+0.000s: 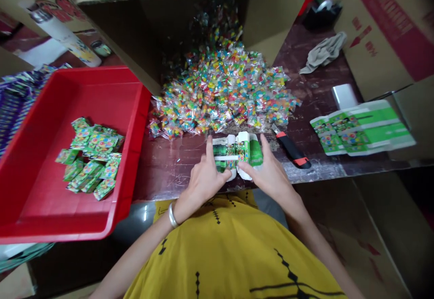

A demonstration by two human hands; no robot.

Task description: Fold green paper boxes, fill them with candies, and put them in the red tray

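Observation:
Two small groups of green printed candy cartons [242,152] with white flaps lie side by side at the table's front edge. My left hand [203,172] grips the left group, index finger along its outer side and thumb at the near edge. On the other side, my right hand [271,170] holds the right group the same way, thumb on its near flap. A narrow white strip crosses the left group. Just beyond my fingers spreads a heap of clear sachets of colourful candies [224,91]. Right of my right hand lies a black and orange utility knife [292,149].
The sachets spill from a large cardboard box [281,19] on its side. At left, a red tray [37,190] holds several filled-looking green cartons [93,150]. Flat green cartons [383,127], a grey cloth [323,53] and another box [383,32] are at right; a bottle [66,37] stands behind the tray.

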